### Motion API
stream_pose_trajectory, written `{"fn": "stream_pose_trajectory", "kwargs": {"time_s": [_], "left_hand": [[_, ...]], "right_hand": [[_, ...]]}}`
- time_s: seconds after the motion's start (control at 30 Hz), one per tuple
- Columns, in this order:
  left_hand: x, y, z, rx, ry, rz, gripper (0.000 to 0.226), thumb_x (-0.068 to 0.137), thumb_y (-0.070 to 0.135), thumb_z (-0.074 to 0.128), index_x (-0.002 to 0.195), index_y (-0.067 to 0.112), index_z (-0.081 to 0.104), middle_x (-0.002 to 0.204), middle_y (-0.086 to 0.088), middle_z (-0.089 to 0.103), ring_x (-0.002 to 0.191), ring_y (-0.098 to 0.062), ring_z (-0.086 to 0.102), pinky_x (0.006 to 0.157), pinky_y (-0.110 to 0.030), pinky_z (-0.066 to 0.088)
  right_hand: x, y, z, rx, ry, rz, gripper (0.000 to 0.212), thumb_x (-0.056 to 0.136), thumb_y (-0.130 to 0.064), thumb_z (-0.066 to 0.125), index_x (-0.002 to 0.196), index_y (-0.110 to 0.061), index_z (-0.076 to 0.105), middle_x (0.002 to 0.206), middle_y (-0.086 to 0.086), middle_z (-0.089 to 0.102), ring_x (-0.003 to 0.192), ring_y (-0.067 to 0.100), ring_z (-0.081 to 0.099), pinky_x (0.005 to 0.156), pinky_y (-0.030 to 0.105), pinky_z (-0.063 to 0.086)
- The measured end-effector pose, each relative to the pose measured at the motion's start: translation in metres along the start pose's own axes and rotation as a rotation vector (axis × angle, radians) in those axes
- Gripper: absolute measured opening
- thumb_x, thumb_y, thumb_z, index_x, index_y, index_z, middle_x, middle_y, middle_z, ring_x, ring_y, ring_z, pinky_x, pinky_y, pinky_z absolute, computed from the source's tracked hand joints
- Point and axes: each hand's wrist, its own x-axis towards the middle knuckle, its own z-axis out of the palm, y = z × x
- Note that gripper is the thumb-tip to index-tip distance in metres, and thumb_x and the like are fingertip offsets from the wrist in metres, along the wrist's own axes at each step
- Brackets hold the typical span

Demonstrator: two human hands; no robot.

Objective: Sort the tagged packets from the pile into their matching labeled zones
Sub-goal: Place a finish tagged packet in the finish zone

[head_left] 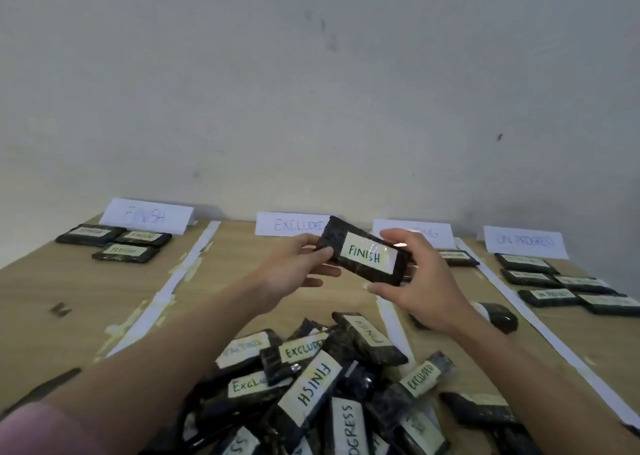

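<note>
Two hands hold one dark packet (363,257) in the air above the wooden table (86,292), its white tag reading FINISH. The left hand (298,271) pinches the packet's left end between thumb and fingers; the right hand (415,281) grips its right end, thumb underneath and fingers over the top edge.

Taking the pile (329,385) as landmark: it lies at the near edge of the table, directly below the held packet, a loose heap with tags reading FINISH, EXCLUDED and PROGRESS. Far left of the pile stands the FINISH sign (147,215) against the wall, with three packets (117,243) lying flat in front of it. Straight beyond the pile is the EXCLUDED sign (291,224), and the tabletop between them is bare wood. Far right of the pile stands the ON PROGRESS sign (524,241), with several packets laid before it up to the table's right edge. White paper strips (169,281) mark the zone borders. Left of the pile, bare tabletop stretches to the FINISH zone.
</note>
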Motion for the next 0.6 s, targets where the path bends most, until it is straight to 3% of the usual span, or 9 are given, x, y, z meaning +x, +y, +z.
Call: {"fn": "stream_pose_trajectory", "kwargs": {"time_s": [0.1, 0.23, 0.4, 0.6], "left_hand": [[-0.01, -0.003, -0.035, -0.017, 0.048, -0.015, 0.024, 0.095, 0.018, 0.05, 0.116, 0.008, 0.053, 0.1, -0.002, 0.069, 0.081, -0.009, 0.068, 0.072, -0.023, 0.05], [-0.027, -0.017, -0.096, 0.022, 0.142, -0.06, 0.02, 0.095, 0.017, 0.049, 0.114, 0.012, 0.053, 0.101, -0.001, 0.07, 0.081, -0.007, 0.068, 0.069, -0.022, 0.048], [-0.057, -0.043, -0.183, 0.024, 0.318, -0.125, 0.019, 0.093, 0.015, 0.051, 0.112, 0.012, 0.056, 0.099, 0.0, 0.071, 0.076, -0.006, 0.069, 0.072, -0.025, 0.048], [-0.091, -0.084, -0.281, 0.041, 0.534, -0.192, 0.018, 0.092, 0.017, 0.053, 0.108, 0.009, 0.059, 0.092, -0.002, 0.07, 0.079, -0.01, 0.065, 0.066, -0.026, 0.044]], "right_hand": [[0.015, -0.022, 0.035, -0.147, -0.005, -0.08, 0.08, 0.056, -0.026, 0.087, 0.124, -0.028, 0.046, 0.112, -0.009, 0.047, 0.105, 0.007, 0.048, 0.089, 0.026, 0.046], [0.041, -0.055, 0.097, -0.297, -0.07, -0.216, 0.072, 0.06, -0.042, 0.081, 0.122, -0.025, 0.049, 0.108, -0.012, 0.042, 0.105, 0.01, 0.046, 0.092, 0.032, 0.043], [0.071, -0.098, 0.191, -0.481, -0.215, -0.414, 0.062, 0.073, -0.048, 0.067, 0.126, -0.023, 0.047, 0.117, -0.003, 0.046, 0.11, 0.017, 0.044, 0.092, 0.033, 0.036], [0.093, -0.14, 0.307, -0.502, -0.334, -0.502, 0.059, 0.075, -0.051, 0.062, 0.123, -0.018, 0.049, 0.117, 0.0, 0.051, 0.109, 0.021, 0.046, 0.091, 0.034, 0.036]]}}
